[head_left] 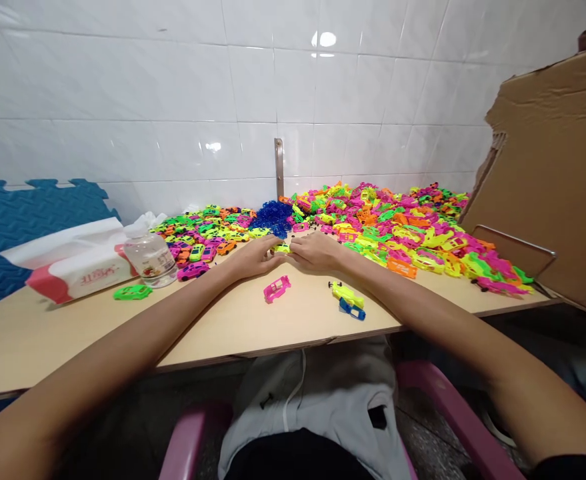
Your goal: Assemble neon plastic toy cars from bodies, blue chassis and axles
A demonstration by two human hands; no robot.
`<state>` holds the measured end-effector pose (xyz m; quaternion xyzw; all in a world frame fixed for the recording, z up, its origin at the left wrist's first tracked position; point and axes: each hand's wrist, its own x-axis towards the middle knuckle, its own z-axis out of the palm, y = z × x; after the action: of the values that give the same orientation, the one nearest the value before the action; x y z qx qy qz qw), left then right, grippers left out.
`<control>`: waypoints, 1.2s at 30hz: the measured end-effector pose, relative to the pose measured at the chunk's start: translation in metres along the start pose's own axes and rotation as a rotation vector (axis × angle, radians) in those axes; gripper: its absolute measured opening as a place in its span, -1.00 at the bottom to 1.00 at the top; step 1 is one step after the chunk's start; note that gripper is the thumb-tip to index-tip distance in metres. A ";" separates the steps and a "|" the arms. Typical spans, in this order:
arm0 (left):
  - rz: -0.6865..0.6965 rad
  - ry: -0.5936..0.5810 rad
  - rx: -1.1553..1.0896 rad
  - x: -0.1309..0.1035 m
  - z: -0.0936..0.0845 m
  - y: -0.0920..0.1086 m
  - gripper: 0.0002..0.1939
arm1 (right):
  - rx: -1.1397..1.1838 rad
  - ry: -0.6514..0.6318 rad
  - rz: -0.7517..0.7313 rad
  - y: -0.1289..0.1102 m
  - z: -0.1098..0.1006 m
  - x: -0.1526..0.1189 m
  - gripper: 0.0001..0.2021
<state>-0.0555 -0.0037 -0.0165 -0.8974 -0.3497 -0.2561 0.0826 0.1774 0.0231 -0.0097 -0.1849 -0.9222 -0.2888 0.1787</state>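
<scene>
My left hand (257, 257) and my right hand (317, 251) meet near the middle of the table, fingers bent in towards each other. Between their fingertips is a small yellow-green toy car (281, 247), partly covered by the fingers, and both hands are closed on it. Just behind them sits a heap of dark blue plastic parts (273, 216). Nearer to me a pink car shell (277, 289) lies alone on the tabletop. Below my right forearm a yellow car shell (347, 295) touches a blue car base (352, 309).
Car shells in bright colours form a big pile (373, 213) at back right, beside a cardboard sheet (553, 173). Several toy cars (207, 233) lie at back left. A clear plastic jar (150, 260), tissue pack (90, 270) and green car (133, 292) stand further left.
</scene>
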 end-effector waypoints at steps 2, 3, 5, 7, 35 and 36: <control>0.002 0.006 0.002 0.000 0.000 -0.001 -0.73 | 0.024 0.004 -0.008 0.000 0.000 -0.001 -0.55; 0.004 0.008 0.005 0.000 0.000 -0.003 -0.74 | 0.037 0.011 -0.009 0.000 0.001 -0.001 -0.56; 0.007 0.005 0.014 0.000 0.000 -0.006 -0.75 | 0.071 0.027 -0.005 -0.001 0.002 -0.001 -0.57; 0.004 0.006 0.022 0.000 0.001 -0.009 -0.75 | 0.110 0.048 0.018 0.000 0.004 -0.001 -0.57; -0.139 0.124 0.233 0.002 0.003 0.008 -0.60 | 0.198 -0.097 0.592 0.051 0.021 -0.021 -0.60; -0.160 0.122 0.239 0.002 0.003 0.006 -0.61 | 0.201 -0.106 0.587 0.053 0.023 -0.021 -0.60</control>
<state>-0.0487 -0.0064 -0.0179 -0.8331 -0.4425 -0.2726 0.1892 0.2139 0.0718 -0.0117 -0.4394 -0.8615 -0.1222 0.2233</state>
